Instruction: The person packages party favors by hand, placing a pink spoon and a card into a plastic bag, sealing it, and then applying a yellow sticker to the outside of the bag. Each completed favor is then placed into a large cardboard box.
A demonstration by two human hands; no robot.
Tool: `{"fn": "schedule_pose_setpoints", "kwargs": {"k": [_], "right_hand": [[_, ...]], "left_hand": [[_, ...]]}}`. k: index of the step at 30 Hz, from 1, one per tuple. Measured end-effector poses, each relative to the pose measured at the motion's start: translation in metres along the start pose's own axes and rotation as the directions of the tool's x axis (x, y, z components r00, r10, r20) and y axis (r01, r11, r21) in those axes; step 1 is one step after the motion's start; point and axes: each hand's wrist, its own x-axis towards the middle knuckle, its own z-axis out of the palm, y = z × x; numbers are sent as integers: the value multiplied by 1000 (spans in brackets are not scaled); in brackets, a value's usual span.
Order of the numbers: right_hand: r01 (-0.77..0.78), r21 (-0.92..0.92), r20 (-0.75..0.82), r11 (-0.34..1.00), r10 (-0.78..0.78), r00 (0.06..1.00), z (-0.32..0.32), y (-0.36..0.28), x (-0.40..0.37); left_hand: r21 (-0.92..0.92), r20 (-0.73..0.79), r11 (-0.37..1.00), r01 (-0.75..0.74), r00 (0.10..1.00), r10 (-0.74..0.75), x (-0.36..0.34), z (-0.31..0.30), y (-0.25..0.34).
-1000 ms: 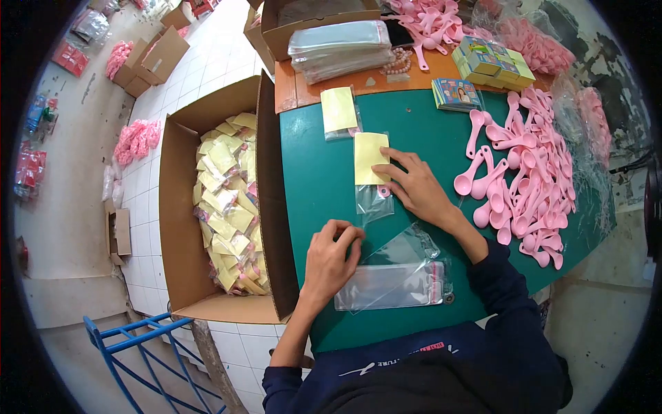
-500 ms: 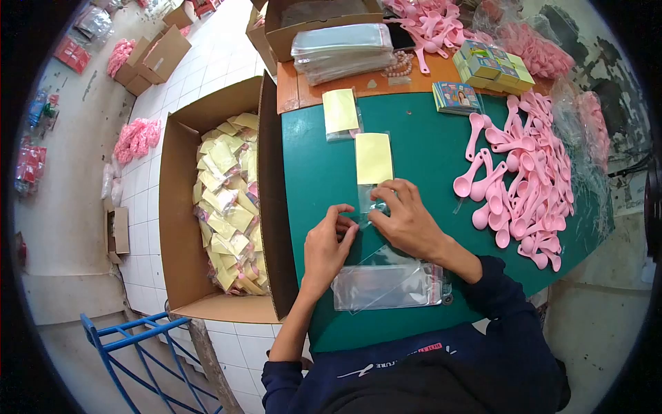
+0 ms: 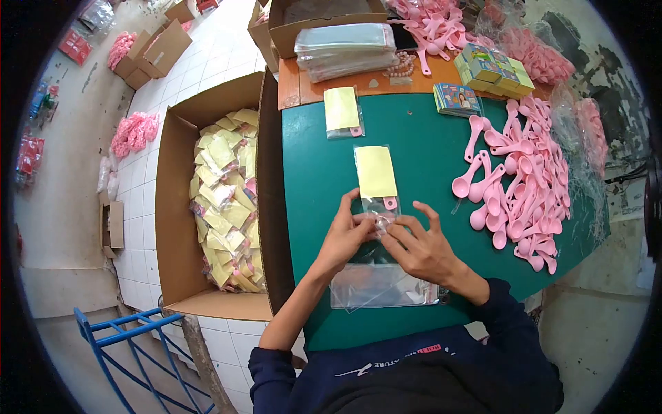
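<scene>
A clear bag (image 3: 377, 172) with a yellow card inside lies on the green table, the end of a pink handle showing below the card. My left hand (image 3: 347, 234) pinches the bag's near end from the left. From the right, my right hand (image 3: 422, 250) has its thumb and fingers closed on the same end, with one finger raised. Just nearer to me lies a stack of flat clear bags (image 3: 379, 286). Farther back is another packed bag (image 3: 342, 110) with a yellow card.
Pink spoons (image 3: 517, 172) are heaped on the right. A cardboard box (image 3: 172, 228) of packed bags stands left of the table. Booklets (image 3: 456, 99), card bundles (image 3: 493, 67) and stacked clear bags (image 3: 345, 48) sit at the back. A blue metal frame (image 3: 131, 334) stands lower left.
The bag with the yellow card has shifted slightly toward me, and its pink handle end now shows. My left hand has moved right onto the bag's near end; my right hand has moved down and right.
</scene>
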Motion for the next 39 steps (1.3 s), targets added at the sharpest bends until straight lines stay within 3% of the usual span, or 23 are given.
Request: {"fn": "schedule_pose_setpoints", "kwargs": {"k": [1,4,7,13,16,17,19,24,25,27,30,33,36,39], "right_hand": [[-11,-3,37,1000,11,999,-3,0,-2],[-102,297,138,949,63,988,-14,6,-4],[-202,329,52,922,196,979,-8,20,-1],[-208,505,147,838,154,977,-25,24,19],[-126,314,57,941,114,992,-12,23,22],[-176,331,295,927,76,953,-17,24,21],[-280,328,703,902,-35,710,-29,26,16],[-234,339,317,911,124,940,-26,25,10],[-206,350,213,914,137,968,-22,23,12],[-210,373,208,904,139,968,-17,17,13],[-218,417,222,882,133,966,-9,9,12],[-206,444,247,872,102,964,-1,6,9],[-174,452,283,875,44,958,0,7,6],[-165,466,345,870,-7,939,-2,9,6]], "left_hand": [[-20,10,999,28,1000,-28,1,1,1],[-116,42,988,102,994,-98,-2,4,7],[-240,76,961,134,990,-119,-9,8,9],[-205,101,969,137,988,-119,-17,1,18],[-202,119,970,134,987,-112,-18,1,20],[-209,129,970,128,986,-102,-17,0,19],[-195,139,973,119,986,-93,-17,-3,18],[-219,118,971,97,990,-72,-23,0,15],[0,124,999,47,991,-47,-25,-2,18],[423,144,904,-63,990,2,-33,-6,24],[346,13,937,-49,999,47,-47,-2,27],[187,35,982,38,998,-45,-52,-4,16],[64,24,997,44,999,-46,-56,-4,7],[81,26,996,43,999,-45,-61,0,4]]}}
